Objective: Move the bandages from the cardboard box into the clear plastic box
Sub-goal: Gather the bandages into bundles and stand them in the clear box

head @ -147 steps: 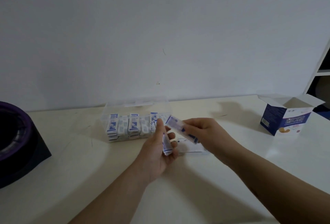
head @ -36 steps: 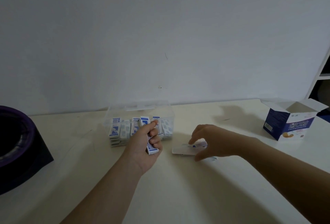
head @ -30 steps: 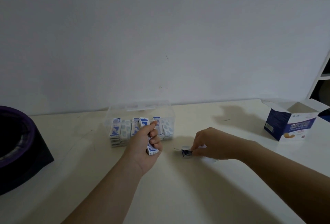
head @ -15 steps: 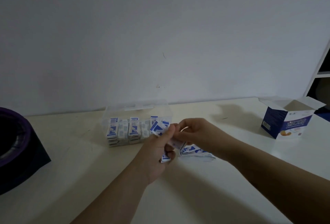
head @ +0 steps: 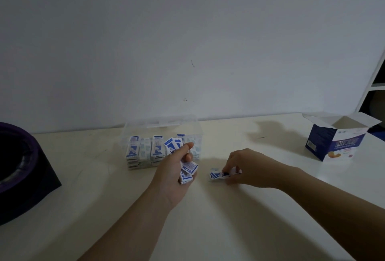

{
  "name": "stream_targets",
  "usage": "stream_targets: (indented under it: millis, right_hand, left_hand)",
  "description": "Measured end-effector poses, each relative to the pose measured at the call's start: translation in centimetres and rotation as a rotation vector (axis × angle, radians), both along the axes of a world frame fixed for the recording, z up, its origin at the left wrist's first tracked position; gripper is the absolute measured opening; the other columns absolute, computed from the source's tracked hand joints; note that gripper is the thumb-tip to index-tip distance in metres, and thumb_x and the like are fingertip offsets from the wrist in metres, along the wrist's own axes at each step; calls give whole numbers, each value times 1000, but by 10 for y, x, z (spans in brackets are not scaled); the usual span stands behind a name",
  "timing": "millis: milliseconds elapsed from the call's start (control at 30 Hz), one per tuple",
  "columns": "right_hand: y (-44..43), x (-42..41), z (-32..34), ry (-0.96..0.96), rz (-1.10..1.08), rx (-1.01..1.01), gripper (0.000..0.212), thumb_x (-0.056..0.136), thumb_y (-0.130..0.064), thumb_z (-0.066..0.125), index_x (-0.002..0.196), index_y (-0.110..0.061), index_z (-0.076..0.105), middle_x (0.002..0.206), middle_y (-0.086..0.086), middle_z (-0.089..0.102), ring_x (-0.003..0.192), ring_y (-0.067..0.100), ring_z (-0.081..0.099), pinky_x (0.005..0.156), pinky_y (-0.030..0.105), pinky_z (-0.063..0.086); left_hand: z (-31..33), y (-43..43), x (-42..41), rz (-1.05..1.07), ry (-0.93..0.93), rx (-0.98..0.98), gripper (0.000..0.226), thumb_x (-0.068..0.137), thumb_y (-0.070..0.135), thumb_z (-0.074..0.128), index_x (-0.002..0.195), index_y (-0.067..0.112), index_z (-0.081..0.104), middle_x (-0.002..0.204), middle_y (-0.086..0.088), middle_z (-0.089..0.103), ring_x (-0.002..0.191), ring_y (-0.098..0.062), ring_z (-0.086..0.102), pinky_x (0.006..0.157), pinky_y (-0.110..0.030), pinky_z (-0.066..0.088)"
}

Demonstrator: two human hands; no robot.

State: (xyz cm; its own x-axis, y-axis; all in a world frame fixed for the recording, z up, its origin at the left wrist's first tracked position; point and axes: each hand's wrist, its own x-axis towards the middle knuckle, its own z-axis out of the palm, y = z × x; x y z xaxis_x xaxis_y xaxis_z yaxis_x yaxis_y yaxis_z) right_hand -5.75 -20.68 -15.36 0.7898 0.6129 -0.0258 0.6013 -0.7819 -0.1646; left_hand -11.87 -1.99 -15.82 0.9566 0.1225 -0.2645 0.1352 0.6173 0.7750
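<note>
While the loose bandages (head: 216, 174) lie flat on the table (head: 229, 229) between the two hands, their long axis runs roughly left to right. They sit directly under the fingertips of the right hand (head: 248, 166), the nearer of the two. That hand reaches in from the right, palm down and fingers curled over, pinching the right end of the little pile against the tabletop. The left hand (head: 170, 177) is just to the left of the pile and apart from it. It is turned thumb-up, with fingers and thumb wrapped round a held stack (head: 188, 172) of bandages that stands roughly upright and fans a little at the top. The clear plastic box (head: 162, 123) sits just beyond the left hand, on the far side, with rows of bandages (head: 133, 150) standing inside it. The top of the held stack overlaps its front wall in this view, so whether they touch cannot be told. The cardboard box (head: 333, 142) stands open, well apart at the far right. The next move likely carries the pinched pile a short way leftward to join the stack, with the clear box just behind it
</note>
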Motion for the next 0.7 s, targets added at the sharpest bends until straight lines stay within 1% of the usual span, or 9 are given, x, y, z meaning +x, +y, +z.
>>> stream_targets:
  millis: [167,267,367,433,500,567,633,700]
  right_hand:
    - [1,1,1,10,25,15,23,88,-35,58,107,-33,70,104,-7,63,90,10,55,81,27,48]
    - [2,1,1,-3,23,24,24,91,-32,54,108,-32,70,105,-6,64,90,10,57,81,29,49]
    - [2,0,-1,-40,33,5,24,89,-40,56,106,-30,70,104,-8,63,88,10,57,78,29,49]
    - [3,-1,0,-48,41,-26,29,85,-47,59,104,-28,70,103,-8,62,89,12,56,76,29,47]
    - [4,-1,0,-59,49,-52,31,85,-48,58,106,-28,69,103,-8,61,88,11,54,75,27,45]
    - [4,0,1,-63,46,-30,29,88,-47,56,105,-30,71,102,-9,62,85,8,54,74,25,45]
    - [5,-2,1,-59,35,-16,29,90,-46,53,104,-29,71,101,-8,62,86,9,56,77,27,47]
    - [6,-4,0,-94,35,-44,30,94,-41,47,104,-27,71,103,-6,62,89,13,58,79,30,48]
  left_hand:
    - [1,0,1,8,1,19,15,95,19,51,89,15,64,50,7,46,44,-6,37,52,-21,30]
    - [0,-1,0,8,8,26,14,94,19,52,89,15,64,51,6,46,46,-6,37,52,-21,30]
    - [0,-1,-1,8,11,20,15,95,18,51,89,14,64,53,5,45,49,-7,37,51,-21,30]
    - [0,-1,-1,8,7,19,15,95,18,50,89,14,64,53,5,45,47,-7,37,49,-20,31]
    - [0,-1,-1,5,7,21,15,95,18,50,91,14,64,52,5,45,45,-6,37,48,-20,31]
    - [0,-1,-1,0,9,25,16,96,18,49,91,13,64,51,6,46,45,-6,37,49,-21,30]
    - [0,-1,-1,-3,12,26,16,96,18,49,92,13,64,50,6,46,45,-6,38,50,-21,30]
    - [1,-1,-1,-2,12,29,15,95,18,50,92,13,64,49,6,47,44,-6,39,51,-21,31]
